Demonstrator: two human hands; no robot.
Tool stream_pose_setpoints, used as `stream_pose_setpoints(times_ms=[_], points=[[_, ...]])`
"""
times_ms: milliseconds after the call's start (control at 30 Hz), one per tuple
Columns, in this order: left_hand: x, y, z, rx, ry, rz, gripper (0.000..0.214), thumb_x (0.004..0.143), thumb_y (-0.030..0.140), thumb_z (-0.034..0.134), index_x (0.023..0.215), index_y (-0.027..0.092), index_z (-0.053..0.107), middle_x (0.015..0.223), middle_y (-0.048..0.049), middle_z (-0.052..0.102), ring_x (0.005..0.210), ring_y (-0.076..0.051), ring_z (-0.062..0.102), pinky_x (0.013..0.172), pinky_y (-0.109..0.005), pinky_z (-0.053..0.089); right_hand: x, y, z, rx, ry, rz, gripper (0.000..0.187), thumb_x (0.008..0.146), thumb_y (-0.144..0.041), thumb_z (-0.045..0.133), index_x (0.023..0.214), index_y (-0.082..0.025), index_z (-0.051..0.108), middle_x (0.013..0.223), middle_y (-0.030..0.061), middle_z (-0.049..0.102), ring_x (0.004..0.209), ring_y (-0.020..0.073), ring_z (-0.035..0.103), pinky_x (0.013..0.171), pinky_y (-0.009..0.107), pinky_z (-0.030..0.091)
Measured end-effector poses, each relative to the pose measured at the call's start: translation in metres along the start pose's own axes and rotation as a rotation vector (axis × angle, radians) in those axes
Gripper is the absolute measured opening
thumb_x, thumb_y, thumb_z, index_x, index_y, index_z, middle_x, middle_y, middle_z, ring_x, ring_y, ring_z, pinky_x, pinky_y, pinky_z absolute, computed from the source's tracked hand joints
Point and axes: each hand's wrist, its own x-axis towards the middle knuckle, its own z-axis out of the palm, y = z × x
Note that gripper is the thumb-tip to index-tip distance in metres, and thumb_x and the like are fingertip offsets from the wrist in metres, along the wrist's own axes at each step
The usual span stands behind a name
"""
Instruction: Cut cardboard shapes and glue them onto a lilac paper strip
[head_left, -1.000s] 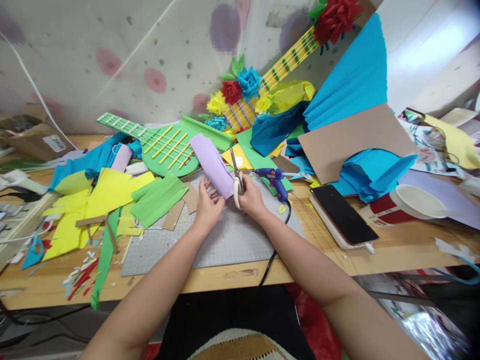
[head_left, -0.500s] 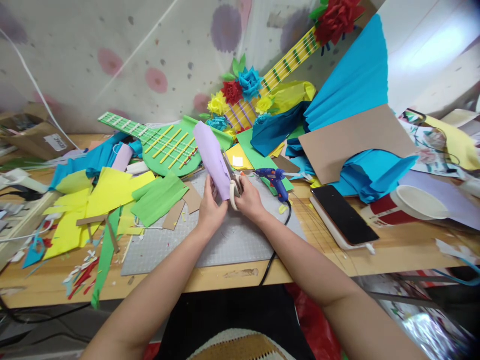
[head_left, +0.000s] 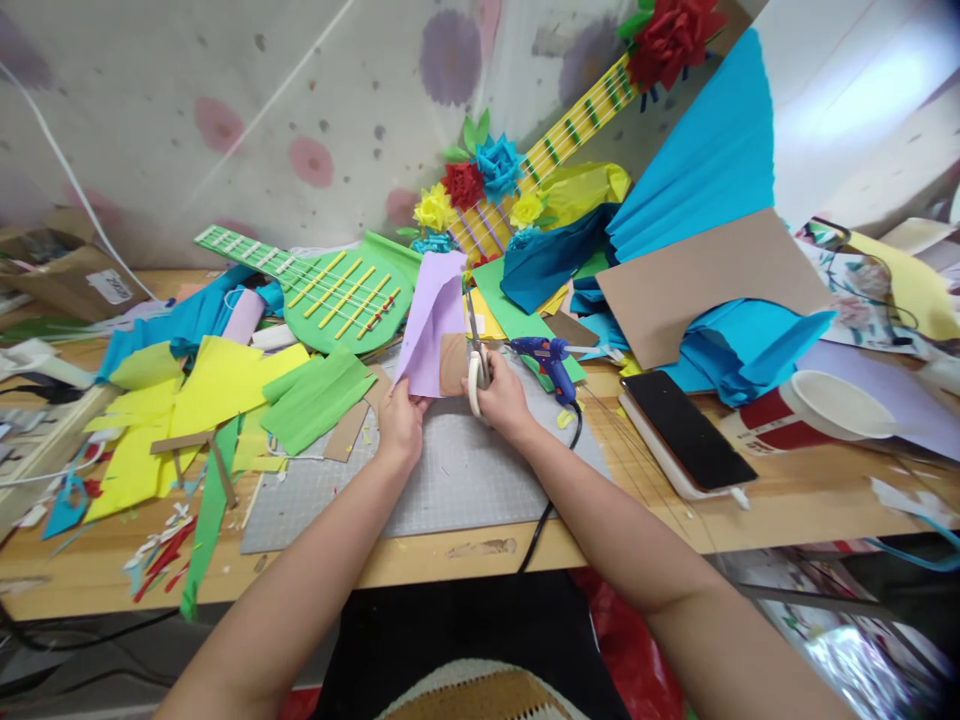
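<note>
Scissors blades half behind lilac paper

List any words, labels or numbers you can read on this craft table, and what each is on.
White label on the cardboard box, far left: dark print, too blurred to read.
Purple paper in the left hand, scissors in the right hand: no print shows.
Phone: screen dark, nothing to read.

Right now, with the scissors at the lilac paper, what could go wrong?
The left hand pinches the lilac paper beside the scissors in the right hand; a slip might nick a finger. The blue glue gun lies just past that hand; brushing it could burn if hot.
</note>
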Motion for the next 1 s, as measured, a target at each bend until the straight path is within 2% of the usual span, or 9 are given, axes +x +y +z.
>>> stream_pose_setpoints(times_ms=[200,433,667,800,1000], points=[[0.000,0.004,0.000,-0.099,-0.001,-0.005,0.016,0.076,0.013,0.045,0.085,0.016,0.057,0.088,-0.0073,0.069,0.087,-0.015,0.064,0.082,-0.030,0.049,0.001,0.002,0.001,0.051,-0.022,0.017,0.027,0.064,-0.031,0.051,0.087,-0.019,0.046,0.085,0.0052,0.057,0.076,0.0200,0.052,0.069,0.033,0.040],[0.002,-0.001,-0.007,0.128,-0.018,0.082,0.018,0.072,0.021,0.052,0.087,0.015,0.059,0.093,-0.0069,0.068,0.094,-0.018,0.062,0.075,-0.027,0.050,0.001,0.004,0.002,0.030,-0.068,-0.007,0.021,0.065,-0.029,0.051,0.082,-0.021,0.042,0.074,0.0016,0.054,0.066,0.0177,0.049,0.064,0.031,0.039],[0.000,-0.006,-0.012,0.321,-0.109,0.137,0.021,0.070,0.029,0.056,0.084,0.014,0.062,0.085,-0.0047,0.067,0.086,-0.018,0.062,0.074,-0.029,0.049,0.001,0.007,0.003,0.049,-0.067,-0.039,0.020,0.066,-0.034,0.051,0.075,-0.022,0.038,0.069,-0.0005,0.049,0.061,0.0148,0.044,0.059,0.028,0.036],[0.002,-0.010,-0.020,0.510,-0.193,0.252,0.023,0.074,0.035,0.056,0.080,0.015,0.063,0.077,-0.0022,0.064,0.079,-0.017,0.060,0.073,-0.028,0.047,0.002,0.009,0.003,0.111,-0.115,-0.052,0.025,0.064,-0.037,0.054,0.077,-0.022,0.038,0.070,-0.0008,0.048,0.062,0.0141,0.043,0.059,0.028,0.036],[-0.001,-0.007,-0.024,0.712,-0.251,0.406,0.023,0.076,0.034,0.056,0.060,0.018,0.056,0.054,0.0027,0.047,0.058,-0.013,0.048,0.063,-0.024,0.042,0.004,0.013,0.005,0.131,-0.120,-0.070,0.027,0.064,-0.038,0.054,0.082,-0.020,0.043,0.076,0.0010,0.052,0.065,0.0147,0.047,0.063,0.031,0.040]])
